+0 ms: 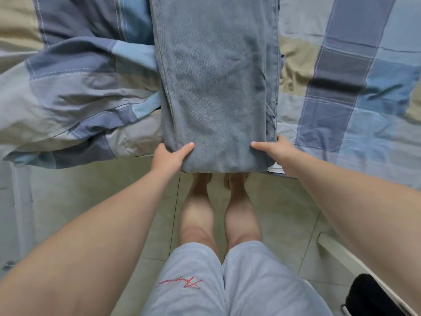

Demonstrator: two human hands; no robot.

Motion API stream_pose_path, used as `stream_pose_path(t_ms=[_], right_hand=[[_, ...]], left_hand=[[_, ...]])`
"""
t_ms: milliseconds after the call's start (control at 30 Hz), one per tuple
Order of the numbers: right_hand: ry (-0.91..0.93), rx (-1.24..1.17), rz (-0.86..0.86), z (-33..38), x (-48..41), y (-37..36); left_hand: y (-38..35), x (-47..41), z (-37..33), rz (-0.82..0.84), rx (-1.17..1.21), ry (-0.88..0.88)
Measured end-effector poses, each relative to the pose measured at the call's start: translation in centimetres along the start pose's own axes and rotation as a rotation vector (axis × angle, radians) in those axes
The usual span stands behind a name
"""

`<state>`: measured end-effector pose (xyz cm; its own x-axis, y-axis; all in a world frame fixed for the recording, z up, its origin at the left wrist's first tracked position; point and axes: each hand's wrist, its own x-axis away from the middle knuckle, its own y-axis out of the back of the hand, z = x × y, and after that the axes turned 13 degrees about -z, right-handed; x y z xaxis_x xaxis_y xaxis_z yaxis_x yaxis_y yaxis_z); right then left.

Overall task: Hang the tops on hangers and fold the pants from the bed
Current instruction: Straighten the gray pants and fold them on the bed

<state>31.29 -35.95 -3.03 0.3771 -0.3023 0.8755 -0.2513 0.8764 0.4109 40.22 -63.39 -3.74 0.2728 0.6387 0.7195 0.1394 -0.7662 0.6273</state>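
Checked cotton in blue, grey and beige covers the bed (341, 65) in front of you, with a rumpled quilt (68, 99) bunched on its left side. Down the middle lies the pair of grey-blue denim pants (216, 87), stretched lengthwise away from you. Its far end is out of frame and its near end sits at the mattress edge, above your feet. It looks halved leg on leg, so I judge you to be in the folding step, about to carry this near end over towards the far one. That calls for lifting both corners evenly, keeping the side seams aligned, and laying the end down square. Your left hand (168, 156) grips the near left corner, thumb on top of the denim and fingers tucked beneath, out of sight. Your right hand (275, 151) grips the near right corner, thumb on top, fingertips curled round the side edge. No basket, drawer, hanger or top shows; the small black object (369, 293) at lower right is too cropped to identify.
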Motion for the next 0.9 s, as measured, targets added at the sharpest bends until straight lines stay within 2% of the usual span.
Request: stream_pose_path(t_ms=[100,233,333,533,667,900], right_hand=[[-0.003,0.033,0.036,-0.4,0.9,0.8],[-0.012,0.001,0.021,-1.1,3.0,1.5],[-0.026,-0.004,0.076,-2.1,5.0,2.3],[-0.189,-0.023,0.177,-5.0,10.4,4.4],[-0.238,-0.002,0.173,-5.1,13.7,5.7],[-0.185,-0.245,0.071,1.8,15.0,7.9]], left_hand=[[0.4,0.9,0.2,0.059,0.043,0.046],[1.3,3.0,0.3,0.036,0.048,0.032],[2.5,4.8,0.8,0.042,0.017,0.054],[5.6,9.2,3.4,0.121,-0.078,0.124],[7.9,11.9,3.2,0.215,-0.125,0.224],[10.6,12.7,-3.5,0.178,0.153,0.277]])
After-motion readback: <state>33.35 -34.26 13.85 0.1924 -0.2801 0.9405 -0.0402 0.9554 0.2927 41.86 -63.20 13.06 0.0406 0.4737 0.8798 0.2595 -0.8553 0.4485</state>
